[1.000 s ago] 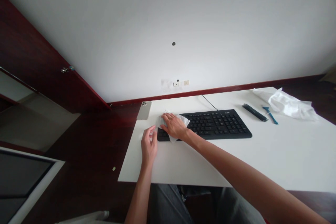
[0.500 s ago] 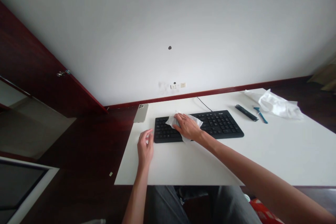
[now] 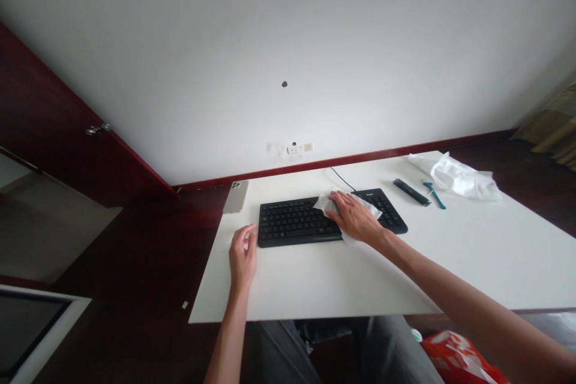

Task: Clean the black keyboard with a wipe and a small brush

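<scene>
White desk (image 3: 315,288) bore a black keyboard (image 3: 290,222); a limp, light wipe (image 3: 324,203) (best pinched by its loose edge) lay on the keys under the spread fingers of the right hand (image 3: 355,219), the left hand (image 3: 243,257) curled nearby.

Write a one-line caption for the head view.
Right hand presses a white wipe onto a black keyboard, left hand beside it over a white desk.

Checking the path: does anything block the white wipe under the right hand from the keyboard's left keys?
Nothing visible does. The right hand presses the white wipe onto the black keyboard, and the keys to its left lie uncovered; the left hand sits beyond the keyboard's left end.
</scene>
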A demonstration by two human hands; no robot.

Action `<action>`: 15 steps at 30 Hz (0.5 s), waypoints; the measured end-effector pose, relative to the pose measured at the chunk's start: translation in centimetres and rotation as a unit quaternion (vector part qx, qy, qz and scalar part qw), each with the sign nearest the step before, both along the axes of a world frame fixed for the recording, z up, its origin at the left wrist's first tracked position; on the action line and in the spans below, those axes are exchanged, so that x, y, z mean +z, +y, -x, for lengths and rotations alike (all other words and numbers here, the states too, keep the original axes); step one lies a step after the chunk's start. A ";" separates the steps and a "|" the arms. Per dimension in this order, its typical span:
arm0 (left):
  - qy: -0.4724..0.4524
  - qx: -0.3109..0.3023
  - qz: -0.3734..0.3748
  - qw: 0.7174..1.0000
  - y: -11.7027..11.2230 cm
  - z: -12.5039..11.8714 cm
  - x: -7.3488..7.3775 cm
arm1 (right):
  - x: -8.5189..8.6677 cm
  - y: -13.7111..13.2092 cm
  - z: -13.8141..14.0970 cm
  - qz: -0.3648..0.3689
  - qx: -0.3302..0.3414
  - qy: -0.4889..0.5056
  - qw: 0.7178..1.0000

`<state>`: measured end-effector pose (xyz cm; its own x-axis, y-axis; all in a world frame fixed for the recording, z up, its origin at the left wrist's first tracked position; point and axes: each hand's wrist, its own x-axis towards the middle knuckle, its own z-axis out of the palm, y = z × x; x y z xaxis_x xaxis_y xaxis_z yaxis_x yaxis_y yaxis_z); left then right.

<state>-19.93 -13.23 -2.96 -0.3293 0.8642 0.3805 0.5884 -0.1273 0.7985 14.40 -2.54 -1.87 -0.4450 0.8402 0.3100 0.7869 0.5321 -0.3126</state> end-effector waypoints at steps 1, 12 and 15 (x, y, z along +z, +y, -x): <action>-0.001 0.000 0.000 1.000 0.0 0.0 0.0 | -0.2 -0.1 -0.8 -0.004 -0.011 -0.005 1.000; -0.014 -0.001 0.005 1.000 0.0 0.0 0.0 | -2.6 -2.0 -8.4 -0.014 -0.092 -0.048 0.994; -0.012 -0.001 0.004 1.000 0.0 0.0 0.0 | -2.6 -3.6 -9.5 -0.025 -0.107 -0.031 0.993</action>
